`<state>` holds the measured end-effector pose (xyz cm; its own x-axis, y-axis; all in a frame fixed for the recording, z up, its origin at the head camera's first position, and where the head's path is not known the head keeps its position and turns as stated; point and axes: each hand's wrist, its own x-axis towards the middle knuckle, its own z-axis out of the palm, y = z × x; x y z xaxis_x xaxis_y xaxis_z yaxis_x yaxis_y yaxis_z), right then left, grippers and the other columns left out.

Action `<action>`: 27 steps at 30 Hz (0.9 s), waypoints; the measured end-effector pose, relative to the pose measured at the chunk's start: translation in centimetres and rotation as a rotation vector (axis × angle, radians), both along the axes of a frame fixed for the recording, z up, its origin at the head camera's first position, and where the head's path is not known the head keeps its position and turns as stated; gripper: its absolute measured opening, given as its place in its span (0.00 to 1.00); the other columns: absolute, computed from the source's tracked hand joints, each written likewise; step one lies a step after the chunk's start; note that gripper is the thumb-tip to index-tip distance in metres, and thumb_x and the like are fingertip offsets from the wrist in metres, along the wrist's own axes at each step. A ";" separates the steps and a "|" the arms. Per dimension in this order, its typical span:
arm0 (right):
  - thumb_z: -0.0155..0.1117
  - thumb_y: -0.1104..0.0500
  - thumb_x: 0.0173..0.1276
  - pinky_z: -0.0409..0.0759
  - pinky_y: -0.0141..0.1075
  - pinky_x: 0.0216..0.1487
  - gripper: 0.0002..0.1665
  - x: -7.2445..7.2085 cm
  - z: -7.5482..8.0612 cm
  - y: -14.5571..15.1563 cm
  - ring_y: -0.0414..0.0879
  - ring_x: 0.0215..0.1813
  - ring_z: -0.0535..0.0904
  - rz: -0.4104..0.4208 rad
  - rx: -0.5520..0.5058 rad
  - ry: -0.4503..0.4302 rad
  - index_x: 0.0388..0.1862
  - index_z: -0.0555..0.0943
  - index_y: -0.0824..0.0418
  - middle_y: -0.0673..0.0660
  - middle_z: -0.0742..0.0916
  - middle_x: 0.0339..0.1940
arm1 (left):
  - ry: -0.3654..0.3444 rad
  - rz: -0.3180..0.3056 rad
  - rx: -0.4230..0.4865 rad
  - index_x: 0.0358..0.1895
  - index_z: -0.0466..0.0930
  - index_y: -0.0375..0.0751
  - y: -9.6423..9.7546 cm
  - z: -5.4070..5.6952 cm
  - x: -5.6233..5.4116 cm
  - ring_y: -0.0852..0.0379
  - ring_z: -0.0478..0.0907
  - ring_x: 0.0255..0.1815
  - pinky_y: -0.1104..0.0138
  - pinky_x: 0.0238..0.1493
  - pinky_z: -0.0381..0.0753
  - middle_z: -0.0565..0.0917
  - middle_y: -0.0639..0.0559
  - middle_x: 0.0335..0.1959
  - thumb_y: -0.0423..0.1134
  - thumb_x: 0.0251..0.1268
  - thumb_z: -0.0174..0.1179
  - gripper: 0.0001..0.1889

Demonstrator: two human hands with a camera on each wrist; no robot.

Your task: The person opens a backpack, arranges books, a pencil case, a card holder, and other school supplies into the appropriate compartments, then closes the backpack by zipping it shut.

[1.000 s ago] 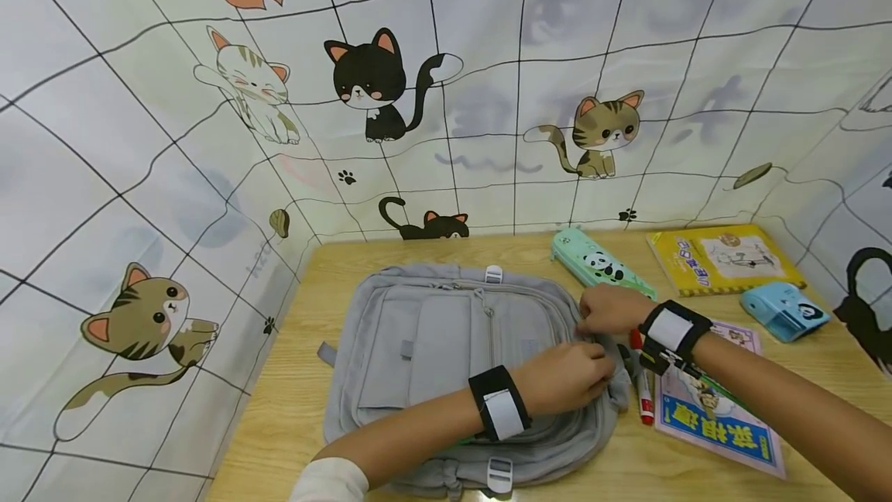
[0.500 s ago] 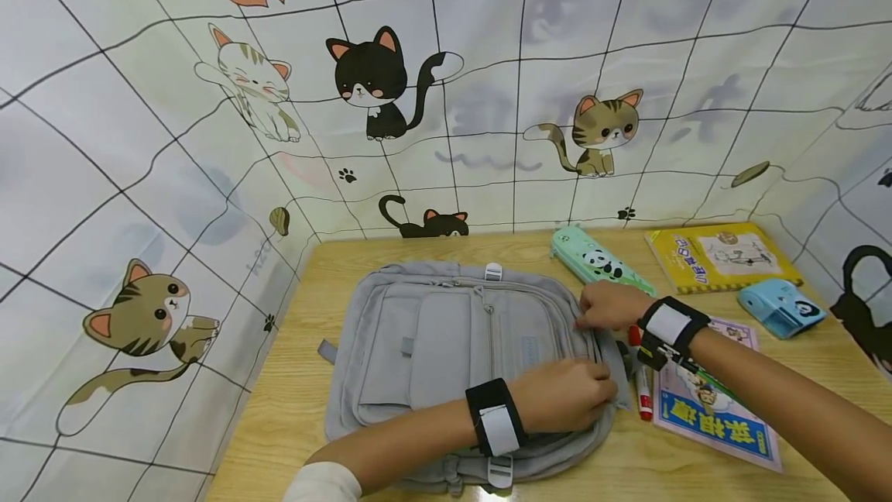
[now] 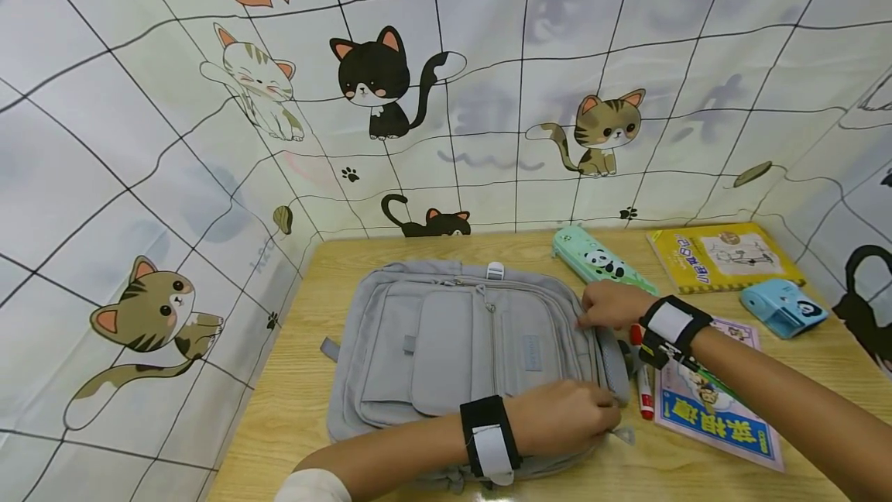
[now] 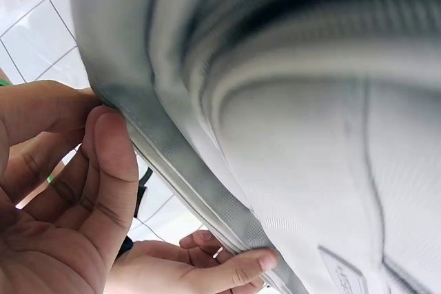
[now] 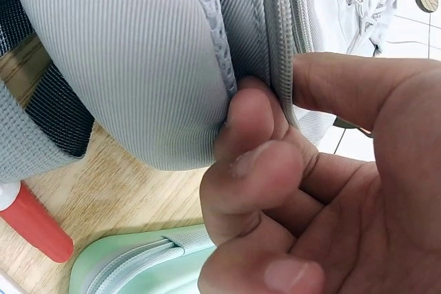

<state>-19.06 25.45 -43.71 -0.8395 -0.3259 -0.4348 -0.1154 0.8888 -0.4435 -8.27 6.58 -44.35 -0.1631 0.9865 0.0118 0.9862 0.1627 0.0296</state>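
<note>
A grey backpack [image 3: 453, 347] lies on its back on the table, its front pockets and zippers facing up. My left hand [image 3: 567, 418] pinches the bag's edge near its lower right corner; in the left wrist view, thumb and fingers [image 4: 114, 149] close on the grey fabric rim. Farther up the same side, my right hand [image 3: 616, 304] grips the edge. In the right wrist view the right thumb and curled fingers [image 5: 251, 118] hold the zipper-edged fabric [image 5: 281, 39] between them. What lies inside the bag is hidden.
Right of the backpack lie a red-capped marker [image 3: 645, 393] and a pink-and-blue booklet [image 3: 725, 417], partly under the right forearm. Behind are a mint panda pencil case [image 3: 599, 258], a yellow book [image 3: 725, 258] and a light blue panda item [image 3: 783, 308]. A cat-print curtain surrounds the wooden table [image 3: 279, 424].
My left hand has moved slightly toward me along the bag's edge, pulling the side fabric outward, so more of the side shows. The right hand stays nearly in place.
</note>
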 end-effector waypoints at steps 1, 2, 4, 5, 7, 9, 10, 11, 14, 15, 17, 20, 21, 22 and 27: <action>0.63 0.49 0.60 0.63 0.30 0.16 0.17 0.0 0.0 0.0 0.40 0.14 0.68 0.000 -0.001 -0.006 0.18 0.76 0.58 0.48 0.74 0.13 | -0.014 -0.006 -0.003 0.46 0.79 0.54 0.0 0.0 0.1 0.71 0.74 0.51 0.81 0.51 0.71 0.78 0.63 0.50 0.44 0.66 0.52 0.09; 0.63 0.50 0.60 0.62 0.30 0.16 0.17 -0.1 -0.1 0.0 0.40 0.14 0.67 0.001 -0.002 -0.012 0.18 0.76 0.59 0.47 0.74 0.13 | -0.025 -0.013 -0.003 0.44 0.79 0.54 -0.1 0.0 0.2 0.71 0.74 0.48 0.80 0.49 0.72 0.78 0.63 0.48 0.44 0.66 0.53 0.08; 0.63 0.50 0.60 0.62 0.30 0.16 0.17 -0.1 -0.2 0.1 0.40 0.13 0.67 0.003 -0.003 -0.023 0.18 0.76 0.59 0.47 0.74 0.12 | -0.044 -0.019 -0.011 0.43 0.78 0.55 -0.1 -0.1 0.3 0.73 0.73 0.42 0.81 0.44 0.73 0.78 0.65 0.43 0.44 0.66 0.53 0.07; 0.63 0.50 0.60 0.62 0.30 0.16 0.17 -0.2 -0.3 0.1 0.39 0.13 0.66 0.002 0.000 -0.028 0.18 0.76 0.59 0.47 0.73 0.12 | -0.053 -0.021 -0.012 0.42 0.78 0.55 -0.2 -0.1 0.3 0.74 0.72 0.39 0.81 0.41 0.72 0.77 0.66 0.40 0.44 0.66 0.53 0.06; 0.63 0.50 0.60 0.61 0.29 0.15 0.17 -0.3 -0.4 0.2 0.39 0.12 0.66 0.005 0.002 -0.035 0.17 0.76 0.58 0.47 0.73 0.11 | -0.062 -0.025 -0.016 0.41 0.78 0.55 -0.3 -0.2 0.5 0.74 0.70 0.34 0.83 0.36 0.70 0.74 0.66 0.36 0.44 0.65 0.54 0.06; 0.63 0.50 0.60 0.61 0.29 0.15 0.17 -0.4 -0.6 0.3 0.39 0.12 0.65 0.012 -0.003 -0.037 0.16 0.76 0.58 0.46 0.73 0.11 | -0.061 -0.031 -0.023 0.41 0.78 0.55 -0.5 -0.2 0.6 0.74 0.68 0.32 0.83 0.34 0.68 0.72 0.66 0.33 0.44 0.65 0.54 0.05; 0.63 0.50 0.60 0.60 0.29 0.15 0.17 -0.4 -0.6 0.3 0.39 0.12 0.65 0.010 -0.005 -0.039 0.16 0.76 0.58 0.46 0.73 0.11 | -0.062 -0.034 -0.023 0.41 0.78 0.55 -0.6 -0.2 0.7 0.74 0.68 0.32 0.84 0.33 0.67 0.72 0.67 0.33 0.44 0.65 0.54 0.05; 0.63 0.50 0.60 0.60 0.29 0.15 0.18 -0.4 -0.7 0.3 0.38 0.12 0.65 0.014 -0.006 -0.035 0.16 0.76 0.58 0.46 0.72 0.11 | -0.062 -0.038 -0.022 0.40 0.78 0.55 -0.7 -0.2 0.8 0.74 0.67 0.32 0.84 0.33 0.67 0.71 0.67 0.32 0.44 0.65 0.54 0.05; 0.63 0.51 0.60 0.61 0.29 0.15 0.18 -0.5 -0.9 0.4 0.39 0.12 0.65 0.018 -0.017 -0.029 0.15 0.75 0.58 0.47 0.72 0.11 | -0.061 -0.044 -0.022 0.39 0.77 0.55 -0.9 -0.2 1.0 0.74 0.66 0.31 0.83 0.31 0.66 0.70 0.66 0.30 0.43 0.66 0.53 0.04; 0.63 0.50 0.60 0.61 0.29 0.15 0.19 -0.5 -0.9 0.4 0.39 0.12 0.65 0.012 -0.017 -0.033 0.15 0.74 0.58 0.46 0.72 0.11 | -0.065 -0.042 -0.023 0.38 0.77 0.55 -1.0 -0.2 1.1 0.74 0.66 0.30 0.83 0.31 0.65 0.70 0.66 0.30 0.43 0.66 0.53 0.04; 0.63 0.50 0.60 0.62 0.29 0.15 0.18 -0.5 -0.9 0.4 0.39 0.12 0.66 0.008 -0.017 -0.040 0.15 0.74 0.58 0.47 0.72 0.11 | -0.071 -0.036 -0.026 0.39 0.77 0.55 -1.1 -0.2 1.2 0.74 0.66 0.30 0.83 0.31 0.65 0.70 0.66 0.29 0.43 0.66 0.53 0.04; 0.63 0.50 0.60 0.62 0.29 0.16 0.18 -0.4 -0.8 0.4 0.39 0.13 0.66 -0.005 -0.016 -0.057 0.16 0.75 0.58 0.47 0.72 0.12 | -0.079 -0.034 -0.036 0.40 0.78 0.56 -1.3 -0.3 1.4 0.74 0.66 0.30 0.83 0.30 0.65 0.69 0.66 0.29 0.43 0.66 0.52 0.05; 0.63 0.50 0.60 0.62 0.29 0.16 0.18 -0.4 -0.7 0.4 0.39 0.13 0.66 -0.005 -0.018 -0.060 0.16 0.75 0.58 0.47 0.72 0.12 | -0.085 -0.032 -0.039 0.40 0.77 0.56 -1.3 -0.3 1.4 0.74 0.65 0.30 0.83 0.30 0.65 0.69 0.66 0.29 0.43 0.66 0.52 0.05; 0.63 0.50 0.60 0.62 0.29 0.16 0.18 -0.3 -0.7 0.4 0.39 0.13 0.66 -0.007 -0.020 -0.060 0.17 0.75 0.59 0.47 0.73 0.12 | -0.088 -0.031 -0.038 0.40 0.77 0.55 -1.4 -0.4 1.5 0.74 0.65 0.30 0.83 0.29 0.65 0.69 0.66 0.29 0.43 0.66 0.52 0.05; 0.59 0.42 0.62 0.63 0.32 0.17 0.21 -0.6 -0.3 0.2 0.41 0.16 0.68 0.012 0.068 0.087 0.18 0.77 0.56 0.48 0.74 0.14 | -0.108 0.008 -0.015 0.45 0.73 0.54 -2.1 -0.7 1.5 0.73 0.65 0.30 0.82 0.29 0.65 0.69 0.65 0.31 0.44 0.66 0.52 0.08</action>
